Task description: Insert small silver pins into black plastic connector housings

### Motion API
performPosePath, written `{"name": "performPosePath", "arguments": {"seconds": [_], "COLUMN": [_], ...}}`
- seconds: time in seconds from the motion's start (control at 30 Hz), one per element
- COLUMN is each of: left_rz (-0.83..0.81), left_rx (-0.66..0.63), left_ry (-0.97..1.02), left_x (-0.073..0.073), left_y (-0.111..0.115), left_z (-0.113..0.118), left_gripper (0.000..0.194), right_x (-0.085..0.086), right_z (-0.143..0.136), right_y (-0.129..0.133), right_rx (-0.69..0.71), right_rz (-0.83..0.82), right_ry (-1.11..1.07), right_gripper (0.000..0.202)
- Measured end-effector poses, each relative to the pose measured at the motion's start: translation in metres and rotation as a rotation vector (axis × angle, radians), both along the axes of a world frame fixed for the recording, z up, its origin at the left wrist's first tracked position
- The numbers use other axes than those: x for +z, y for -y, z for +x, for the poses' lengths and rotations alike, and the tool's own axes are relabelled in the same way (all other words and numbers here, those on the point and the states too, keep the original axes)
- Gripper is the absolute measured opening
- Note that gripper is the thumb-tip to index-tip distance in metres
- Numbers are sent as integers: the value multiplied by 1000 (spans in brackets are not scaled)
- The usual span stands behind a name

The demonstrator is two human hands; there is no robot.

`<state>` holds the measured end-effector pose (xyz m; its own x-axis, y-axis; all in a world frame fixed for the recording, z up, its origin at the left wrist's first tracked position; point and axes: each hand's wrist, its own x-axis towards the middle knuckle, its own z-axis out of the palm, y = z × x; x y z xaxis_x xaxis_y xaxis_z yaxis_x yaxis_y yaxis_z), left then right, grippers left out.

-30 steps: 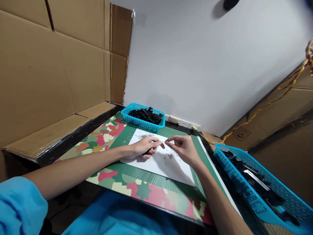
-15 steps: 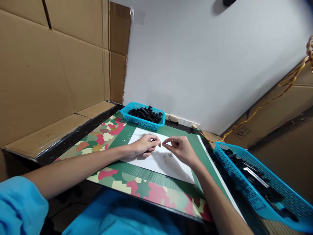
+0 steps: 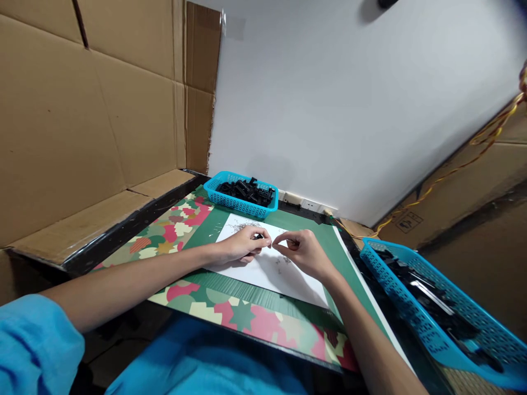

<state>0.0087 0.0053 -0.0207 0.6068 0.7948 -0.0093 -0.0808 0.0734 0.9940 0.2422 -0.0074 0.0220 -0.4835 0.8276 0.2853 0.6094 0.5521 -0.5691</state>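
Over a white sheet (image 3: 267, 277), my left hand (image 3: 246, 244) is closed around a small black part (image 3: 258, 237), mostly covered by the fingers. My right hand (image 3: 302, 249) meets it from the right, thumb and forefinger pinched close to the left fingertips. Whatever sits in that pinch is too small to make out. Small metallic bits (image 3: 244, 225) lie in a pile on the sheet behind my left hand, and a few more (image 3: 286, 260) lie beneath my right hand.
A blue basket (image 3: 241, 207) of black parts stands at the back of the green patterned mat (image 3: 242, 315). Another blue basket (image 3: 436, 343) with long black pieces is at the right. Cardboard (image 3: 140, 109) rises on the left; power sockets (image 3: 310, 205) line the wall.
The fingers of my left hand have shifted slightly around the black part. My right fingertips have moved a little and stay close to the left ones.
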Motion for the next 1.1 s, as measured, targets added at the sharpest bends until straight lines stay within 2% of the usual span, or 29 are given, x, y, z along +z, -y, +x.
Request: {"name": "performPosePath", "arguments": {"seconds": [0.33, 0.57, 0.77, 0.93, 1.0, 1.1], "left_rz": [175, 271, 455, 547, 467, 262], "left_rx": [179, 224, 289, 273, 215, 52], "left_ry": [36, -15, -105, -117, -81, 7], "left_x": [0, -1, 1, 5, 5, 5], "left_y": [3, 1, 1, 1, 0, -2], "left_z": [-1, 2, 0, -1, -3, -7], "left_gripper": [41, 36, 27, 27, 32, 40], "right_x": [2, -8, -14, -13, -11, -7], "right_z": [-4, -7, -10, -12, -10, -7], "right_y": [1, -3, -5, -5, -4, -2], "right_rx": [-26, -58, -86, -103, -94, -6], "right_rz": [-57, -18, -39, -187, -305, -554], "right_ry": [-12, -37, -42, -91, -157, -304], "right_gripper": [35, 35, 32, 31, 34, 38]}}
